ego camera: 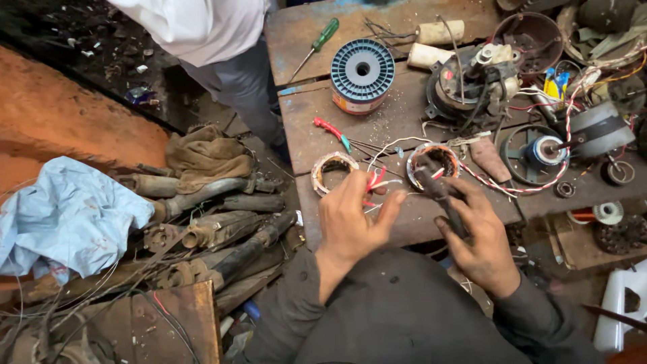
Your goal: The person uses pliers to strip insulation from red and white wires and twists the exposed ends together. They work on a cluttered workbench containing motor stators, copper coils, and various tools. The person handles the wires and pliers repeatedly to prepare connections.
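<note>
My left hand pinches a bunch of red and white wires over the wooden bench. These wires lead toward a round motor stator with copper windings. My right hand grips a dark-handled tool whose tip points at that stator. A second, smaller stator ring lies just left of my left hand. Red-handled pliers rest on the bench behind it.
A blue wire spool, a green screwdriver and dismantled fan motors crowd the bench. Another person in a white shirt stands at the far left. Old metal parts, rags and a blue cloth lie on the left.
</note>
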